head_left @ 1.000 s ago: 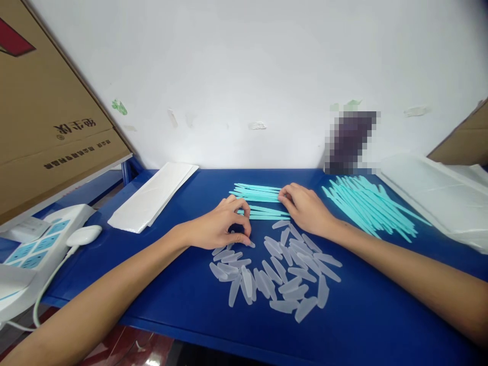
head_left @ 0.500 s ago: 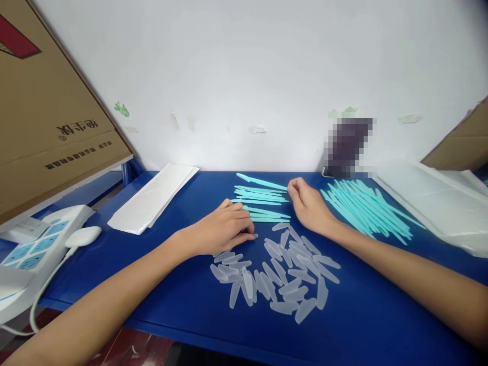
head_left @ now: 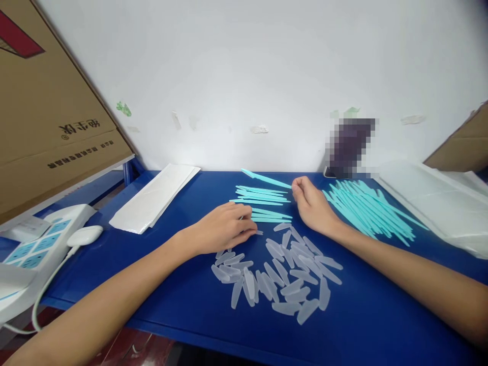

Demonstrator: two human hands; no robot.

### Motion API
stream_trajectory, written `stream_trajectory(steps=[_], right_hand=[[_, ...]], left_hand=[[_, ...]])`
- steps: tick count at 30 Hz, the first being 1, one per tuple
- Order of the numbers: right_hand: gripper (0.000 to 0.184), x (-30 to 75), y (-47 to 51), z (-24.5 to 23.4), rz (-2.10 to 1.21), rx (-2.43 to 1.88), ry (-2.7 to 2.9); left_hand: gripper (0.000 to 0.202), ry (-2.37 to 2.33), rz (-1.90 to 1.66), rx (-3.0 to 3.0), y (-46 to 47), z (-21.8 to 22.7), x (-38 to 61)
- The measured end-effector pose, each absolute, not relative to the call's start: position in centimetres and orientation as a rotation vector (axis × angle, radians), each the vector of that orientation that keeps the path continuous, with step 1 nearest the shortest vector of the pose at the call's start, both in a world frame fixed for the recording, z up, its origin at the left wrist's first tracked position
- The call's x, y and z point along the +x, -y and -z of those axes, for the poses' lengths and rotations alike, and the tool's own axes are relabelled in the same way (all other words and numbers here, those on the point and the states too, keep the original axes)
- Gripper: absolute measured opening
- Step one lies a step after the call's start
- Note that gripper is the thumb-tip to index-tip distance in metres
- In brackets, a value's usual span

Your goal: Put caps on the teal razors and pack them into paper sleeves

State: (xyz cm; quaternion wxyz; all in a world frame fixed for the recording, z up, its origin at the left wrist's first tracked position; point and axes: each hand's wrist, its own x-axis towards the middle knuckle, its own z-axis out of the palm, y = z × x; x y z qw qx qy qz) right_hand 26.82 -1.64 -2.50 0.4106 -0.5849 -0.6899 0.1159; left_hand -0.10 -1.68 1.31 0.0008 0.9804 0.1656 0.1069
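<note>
My right hand (head_left: 310, 203) is closed, pinching the handle end of a turquoise eyebrow razor (head_left: 267, 179), whose narrow tip points left and slightly up. My left hand (head_left: 231, 226) is closed, palm down, with a small translucent blade cap (head_left: 260, 232) poking out at its fingertips. Under and beyond its fingers lie several turquoise razors (head_left: 263, 194) in a loose row, partly hidden by the hand. In front of both hands, many loose translucent caps (head_left: 293, 287) are scattered on the blue table (head_left: 183, 300).
A larger heap of turquoise razors (head_left: 369, 211) lies right of my right hand. Flat white packets (head_left: 154, 198) rest at the left, near a power strip (head_left: 53, 239) with a white plug. Clear plastic bags (head_left: 430, 203) lie at the right. A cardboard box (head_left: 57, 101) stands left.
The razor in my right hand has lifted slightly, tip tilting higher. My left fingertips have risen a little with the cap. The view has shifted slightly.
</note>
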Motion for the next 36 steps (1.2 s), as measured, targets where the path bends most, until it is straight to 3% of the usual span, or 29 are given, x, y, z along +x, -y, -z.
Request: stream_trajectory(steps=[9,36], right_hand=[[0.018,27.0,1.8,2.8,-0.314,-1.434,1.736],[0.016,26.6,2.2,2.3,-0.258,-1.422,1.793]], left_hand=[[0.023,-1.009,-1.044,2.190,-3.1,1.2,-2.3],[0.026,-1.015,-1.143,1.954,-3.7,1.5,-2.4]])
